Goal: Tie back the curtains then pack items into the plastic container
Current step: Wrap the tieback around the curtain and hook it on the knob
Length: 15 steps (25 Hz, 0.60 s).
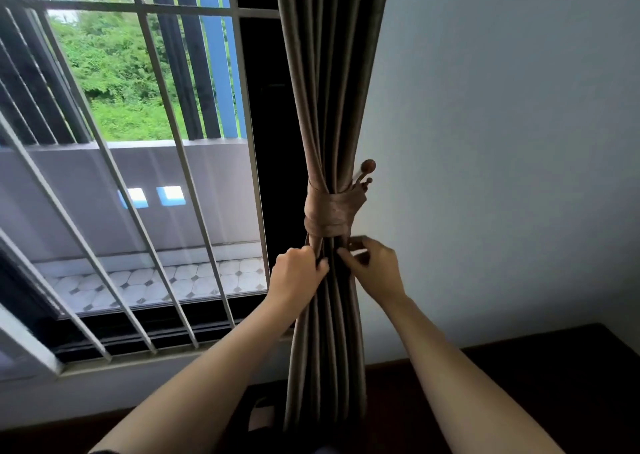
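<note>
Here the left hand (298, 273) and right hand (375, 266) both pinch folds of the gathered curtain (329, 107) with curled fingers, just below the band (330, 213) looped to a wall hook (367, 166).

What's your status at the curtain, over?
Left hand grips curtain below tieback. Right hand pinches curtain too. Tieback wrapped, on wall hook. Nothing blocking.

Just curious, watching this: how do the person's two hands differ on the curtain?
The left hand grips the curtain on the window side with curled fingers; the right hand pinches a fold on the wall side with its fingertips. Both hold it just below the tieback band.
</note>
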Motion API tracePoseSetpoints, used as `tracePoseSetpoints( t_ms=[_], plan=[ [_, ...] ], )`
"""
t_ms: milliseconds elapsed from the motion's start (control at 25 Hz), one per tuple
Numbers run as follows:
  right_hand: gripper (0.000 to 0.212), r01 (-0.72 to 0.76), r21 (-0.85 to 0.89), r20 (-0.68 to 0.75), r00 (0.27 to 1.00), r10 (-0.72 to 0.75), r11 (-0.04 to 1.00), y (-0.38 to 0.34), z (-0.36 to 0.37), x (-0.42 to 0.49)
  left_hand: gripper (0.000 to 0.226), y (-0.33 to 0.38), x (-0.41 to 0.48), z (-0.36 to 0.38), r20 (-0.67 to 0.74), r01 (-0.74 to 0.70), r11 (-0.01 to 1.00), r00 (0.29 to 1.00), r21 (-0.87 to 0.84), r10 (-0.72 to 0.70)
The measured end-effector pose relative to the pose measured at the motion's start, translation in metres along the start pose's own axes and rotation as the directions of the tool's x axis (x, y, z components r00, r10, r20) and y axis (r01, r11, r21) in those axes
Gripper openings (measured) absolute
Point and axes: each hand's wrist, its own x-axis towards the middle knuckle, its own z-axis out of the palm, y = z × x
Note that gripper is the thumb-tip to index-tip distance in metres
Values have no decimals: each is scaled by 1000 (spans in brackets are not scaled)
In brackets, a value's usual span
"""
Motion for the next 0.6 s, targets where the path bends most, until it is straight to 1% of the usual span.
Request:
tracePoseSetpoints(
  t_ms=[120,200,280,360,400,440,520,560,600],
  plan=[
    [20,38,-15,-22,999,-39,999,-11,1,7,36,0,-9,-1,-17,28,999,999,25,-27],
    [22,17,-22,-16,1000,-18,1000,-11,5,7,28,1,-9,-2,-19,22,999,1000,49,-21],
    [26,-2,-58,-9,1000,2,998,-9,5,9,21,4,-7,-3,14,19,997,1000,74,-20],
    [31,-5,-113,30,1000,8,994,-10,-1,11,25,6,-7,-7,61,2,995,998,97,-8],
    [29,-3,-127,37,999,8,992,-13,-5,12,27,6,-6,-11,68,-16,996,998,91,10],
    [26,-5,-121,11,1000,6,993,-17,-8,11,27,5,-6,-14,63,-41,996,997,83,36],
    [21,-19,-52,-146,989,11,998,-25,-14,5,35,0,-5,-24,3,-87,995,996,53,87],
    [21,-5,-23,-227,974,0,1000,-31,-16,1,40,-5,-4,-32,-44,-97,995,994,31,98],
    [19,39,-10,-273,961,-40,999,-38,-17,-3,43,-12,-2,-39,-84,-103,995,991,13,104]
  ],
)
